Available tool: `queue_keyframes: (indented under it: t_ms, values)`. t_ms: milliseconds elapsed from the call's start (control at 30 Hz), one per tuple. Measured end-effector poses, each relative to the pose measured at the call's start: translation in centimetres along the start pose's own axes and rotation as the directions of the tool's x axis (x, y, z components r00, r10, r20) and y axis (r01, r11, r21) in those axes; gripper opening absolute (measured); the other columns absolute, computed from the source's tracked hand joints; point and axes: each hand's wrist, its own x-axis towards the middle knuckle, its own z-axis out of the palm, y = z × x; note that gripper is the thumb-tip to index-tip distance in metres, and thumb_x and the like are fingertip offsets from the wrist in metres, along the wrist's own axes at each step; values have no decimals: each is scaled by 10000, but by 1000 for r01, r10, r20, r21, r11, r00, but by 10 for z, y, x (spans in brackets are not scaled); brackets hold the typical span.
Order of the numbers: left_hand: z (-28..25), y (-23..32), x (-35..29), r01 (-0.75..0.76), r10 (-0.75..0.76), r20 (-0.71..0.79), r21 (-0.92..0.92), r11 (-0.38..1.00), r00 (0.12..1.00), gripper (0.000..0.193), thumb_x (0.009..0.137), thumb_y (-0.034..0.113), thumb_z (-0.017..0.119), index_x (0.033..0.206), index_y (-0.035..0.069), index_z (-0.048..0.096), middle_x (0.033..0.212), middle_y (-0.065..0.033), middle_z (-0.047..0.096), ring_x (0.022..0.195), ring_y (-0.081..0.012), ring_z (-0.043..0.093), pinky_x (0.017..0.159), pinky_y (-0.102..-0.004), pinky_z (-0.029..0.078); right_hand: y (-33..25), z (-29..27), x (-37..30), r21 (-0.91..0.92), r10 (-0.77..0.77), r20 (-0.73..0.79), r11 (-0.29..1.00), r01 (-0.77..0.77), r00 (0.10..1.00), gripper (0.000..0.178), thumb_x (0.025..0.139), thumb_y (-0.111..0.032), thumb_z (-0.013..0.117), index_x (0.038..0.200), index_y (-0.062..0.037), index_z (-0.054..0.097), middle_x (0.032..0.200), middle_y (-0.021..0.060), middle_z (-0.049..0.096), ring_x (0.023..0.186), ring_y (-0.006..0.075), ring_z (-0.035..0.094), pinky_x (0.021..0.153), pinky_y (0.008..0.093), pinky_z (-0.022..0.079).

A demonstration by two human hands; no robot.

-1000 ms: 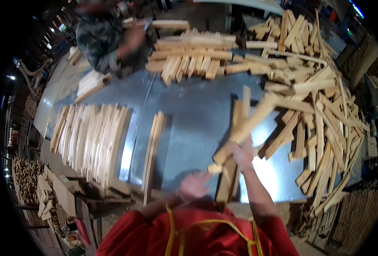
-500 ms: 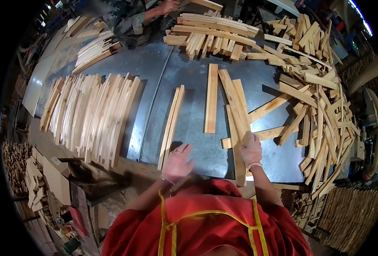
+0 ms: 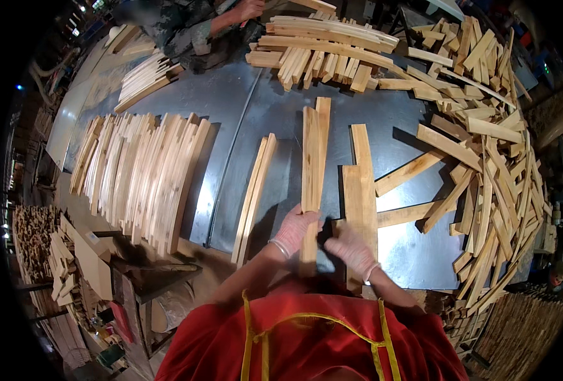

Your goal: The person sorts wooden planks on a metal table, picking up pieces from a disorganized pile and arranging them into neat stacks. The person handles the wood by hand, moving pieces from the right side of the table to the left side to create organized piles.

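Observation:
My left hand (image 3: 296,231), in a pale work glove, is closed around the lower part of a wooden slat (image 3: 309,159). This slat stands out lengthwise in front of me, overlapping another slat (image 3: 323,127) behind it. My right hand (image 3: 354,251), gloved too and slightly blurred, has its thumb and fingers apart and holds nothing. It is over the near end of two slats lying side by side, a shorter one (image 3: 351,190) and a longer one (image 3: 362,149). Left of my left hand, a pair of narrow slats (image 3: 255,197) lies together on the metal table (image 3: 284,178).
A neat row of slats (image 3: 145,178) covers the table's left side. A loose heap of slats (image 3: 485,159) fills the right, with two slanting toward the middle. A stack (image 3: 326,41) stands at the back. Another person's arm (image 3: 230,19) is beyond the table, near a smaller bundle (image 3: 145,79).
One slat has moved from the right-hand group leftward, over the middle slat. My left hand has moved right and taken hold of it; my right hand has let go and drawn back slightly.

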Motion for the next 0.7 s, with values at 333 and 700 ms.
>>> queue_keyframes:
  t_ms: [333,700]
  values:
    - [29,5,48,-324,534,81,866,380,841,827,903,358,797,1577,34,444,1519,-130,546,1408,-268,520,1151,-382,425,-136,-262,81,-83,-475,-484,861,501,735,650,992,-245,688,1527,33,445,1455,274,556,1357,334,555,1155,408,445]
    - [24,27,61,87,455,-6,984,-157,890,815,828,383,807,1496,69,463,1332,-170,619,1124,-366,659,953,-434,541,33,-34,23,-778,-276,-285,627,-53,918,923,764,-427,820,1527,-45,469,1577,213,429,1456,450,396,1204,533,352]
